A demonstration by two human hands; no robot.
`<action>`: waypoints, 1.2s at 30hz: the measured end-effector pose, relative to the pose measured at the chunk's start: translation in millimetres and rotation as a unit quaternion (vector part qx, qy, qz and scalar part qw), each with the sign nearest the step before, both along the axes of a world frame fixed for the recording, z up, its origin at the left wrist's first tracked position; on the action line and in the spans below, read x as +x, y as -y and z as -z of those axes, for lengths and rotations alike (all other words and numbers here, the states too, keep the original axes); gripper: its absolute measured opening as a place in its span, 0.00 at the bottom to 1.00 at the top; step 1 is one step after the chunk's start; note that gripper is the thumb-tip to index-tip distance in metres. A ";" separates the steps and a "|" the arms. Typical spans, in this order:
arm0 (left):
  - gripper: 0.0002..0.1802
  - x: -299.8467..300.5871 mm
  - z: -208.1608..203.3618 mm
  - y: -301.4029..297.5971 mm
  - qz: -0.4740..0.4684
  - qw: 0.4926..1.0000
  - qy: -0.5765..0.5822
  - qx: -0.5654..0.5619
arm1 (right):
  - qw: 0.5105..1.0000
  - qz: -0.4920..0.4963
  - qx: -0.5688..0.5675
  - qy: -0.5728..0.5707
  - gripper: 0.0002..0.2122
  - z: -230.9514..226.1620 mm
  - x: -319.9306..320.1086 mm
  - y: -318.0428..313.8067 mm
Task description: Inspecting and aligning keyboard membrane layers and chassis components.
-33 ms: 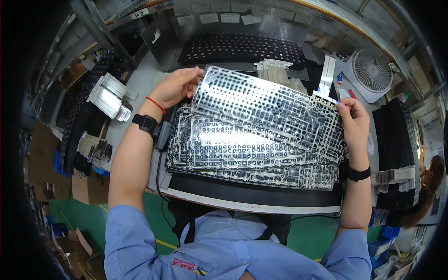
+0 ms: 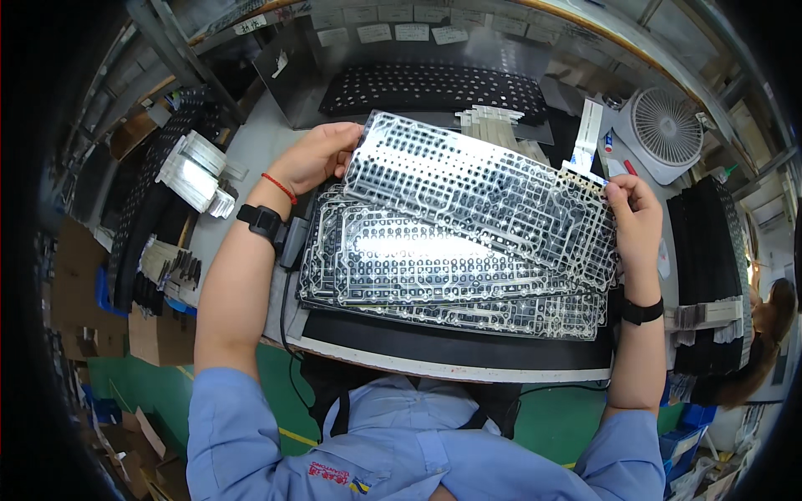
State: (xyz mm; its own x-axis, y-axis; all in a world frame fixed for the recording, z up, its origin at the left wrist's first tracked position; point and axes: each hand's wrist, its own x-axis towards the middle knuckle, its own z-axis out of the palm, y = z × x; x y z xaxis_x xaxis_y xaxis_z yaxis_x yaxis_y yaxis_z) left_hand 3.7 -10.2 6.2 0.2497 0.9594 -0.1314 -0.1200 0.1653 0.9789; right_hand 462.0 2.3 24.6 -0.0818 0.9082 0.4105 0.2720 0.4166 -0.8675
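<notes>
Between my two hands I hold a clear keyboard membrane sheet [image 2: 468, 184] with printed tracks and rows of dark dots. My left hand [image 2: 324, 150] pinches its upper left corner, and my right hand [image 2: 637, 219] grips its right edge between thumb and fingers. A pale ribbon tail [image 2: 588, 134] sticks up from the sheet near my right hand. Beneath lie more membrane sheets [image 2: 401, 280], stacked a little askew on a black mat [image 2: 418, 342]. The held sheet slopes down to the right and covers the upper part of that stack.
A white fan [image 2: 664, 125] stands at the back right, near a blue marker [image 2: 608, 144] and a red pen [image 2: 630, 168]. Stacks of black sheets with pale tails [image 2: 706, 315] line the right side; others [image 2: 196, 171] sit at left. Behind stands a black perforated sheet [image 2: 434, 90].
The held membrane sheet has shifted slightly at its upper left, and the glare on it has changed. Both hands have hardly moved and keep their grip.
</notes>
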 end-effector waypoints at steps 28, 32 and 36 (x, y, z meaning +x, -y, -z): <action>0.07 -4.1 9.3 -10.9 -0.157 0.982 0.008 0.105 | 0.980 0.026 -0.044 -0.195 0.08 -11.7 -4.5 6.4; 0.13 -14.6 13.6 -11.8 -0.131 0.986 -0.015 0.102 | 0.995 0.004 -0.030 -0.094 0.12 -15.3 -8.8 10.8; 0.14 2.1 -0.5 -6.2 -0.146 0.984 0.018 0.100 | 0.991 -0.037 -0.016 -0.129 0.23 -12.7 -7.8 8.9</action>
State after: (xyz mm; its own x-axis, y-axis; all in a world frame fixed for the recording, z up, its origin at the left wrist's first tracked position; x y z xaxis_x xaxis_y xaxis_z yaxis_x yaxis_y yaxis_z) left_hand 5.8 -4.0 6.6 -0.0396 0.9967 0.0703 -0.1695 -0.0760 0.9826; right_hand 454.2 -6.6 37.3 -0.0446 0.9165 0.3976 0.0089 0.3984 -0.9172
